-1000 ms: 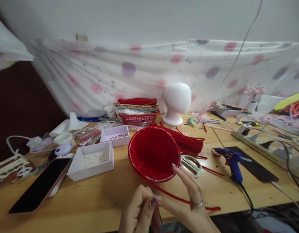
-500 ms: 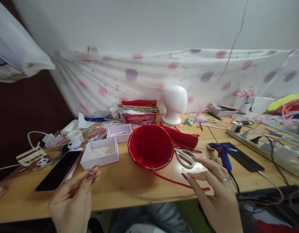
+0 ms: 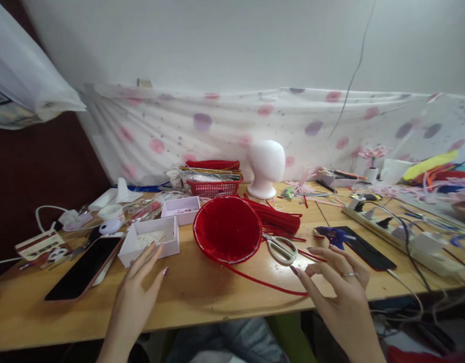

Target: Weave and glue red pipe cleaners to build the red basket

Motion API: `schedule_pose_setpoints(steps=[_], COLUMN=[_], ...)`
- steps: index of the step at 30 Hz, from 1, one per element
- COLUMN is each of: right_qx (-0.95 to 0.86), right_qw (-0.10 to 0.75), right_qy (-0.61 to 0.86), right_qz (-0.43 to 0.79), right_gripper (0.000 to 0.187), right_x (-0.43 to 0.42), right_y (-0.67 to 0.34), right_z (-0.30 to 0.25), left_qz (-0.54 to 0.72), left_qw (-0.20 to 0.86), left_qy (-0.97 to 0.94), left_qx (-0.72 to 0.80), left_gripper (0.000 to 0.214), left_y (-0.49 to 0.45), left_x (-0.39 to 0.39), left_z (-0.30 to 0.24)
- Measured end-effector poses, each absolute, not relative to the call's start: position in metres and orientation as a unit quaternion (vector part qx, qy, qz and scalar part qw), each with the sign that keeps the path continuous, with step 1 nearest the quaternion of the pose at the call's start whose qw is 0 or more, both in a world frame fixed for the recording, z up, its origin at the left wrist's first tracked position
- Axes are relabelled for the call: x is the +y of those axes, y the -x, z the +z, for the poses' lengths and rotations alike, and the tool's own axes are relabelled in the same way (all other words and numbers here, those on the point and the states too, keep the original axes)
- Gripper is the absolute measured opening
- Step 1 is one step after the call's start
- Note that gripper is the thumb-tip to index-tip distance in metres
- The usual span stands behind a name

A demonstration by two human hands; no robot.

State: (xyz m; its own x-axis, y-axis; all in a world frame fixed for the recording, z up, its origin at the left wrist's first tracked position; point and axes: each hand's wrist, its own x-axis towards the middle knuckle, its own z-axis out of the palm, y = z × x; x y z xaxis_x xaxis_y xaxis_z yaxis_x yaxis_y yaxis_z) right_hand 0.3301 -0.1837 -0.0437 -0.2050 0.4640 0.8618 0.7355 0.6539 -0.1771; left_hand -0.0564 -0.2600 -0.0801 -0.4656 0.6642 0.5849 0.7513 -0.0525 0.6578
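A red fuzzy bowl-shaped piece (image 3: 227,230) with a pale line around its rim sits mid-table, its hollow side facing me. One long red fuzzy stem (image 3: 268,286) trails from its base toward my right hand (image 3: 340,290). That hand hovers with bent fingers, thumb and index apart, and nothing visible between them. Silver scissors (image 3: 281,250) lie just beyond its thumb. My left hand (image 3: 136,290) is open, fingers spread, in front of a white box of small beads (image 3: 154,237). Behind the bowl-shaped piece lies a bundle of red stems (image 3: 277,218).
A blue glue gun (image 3: 336,236) rests by a dark phone (image 3: 368,249), left of a power strip (image 3: 400,239). A white foam head (image 3: 267,166) stands behind, beside a red basket (image 3: 213,188). Another phone (image 3: 84,267) lies at left, near a paper cup (image 3: 111,213).
My left hand has opened from a loose pinch and spread its fingers toward the bead box. My right hand stays near the stem's end. The view has shifted slightly.
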Motion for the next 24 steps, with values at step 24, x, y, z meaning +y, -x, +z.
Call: schedule_pose_setpoints(steps=[24], right_qx=[-0.746], right_qw=[0.481], right_qy=[0.449], right_qz=[-0.104], right_gripper=[0.042], right_x=[-0.172], right_y=[-0.351], right_z=[-0.066], left_qz=[-0.533], left_qw=[0.175], left_qy=[0.444], left_qx=[-0.699], left_gripper=[0.056], left_y=[0.03], left_x=[-0.268], left_z=[-0.075])
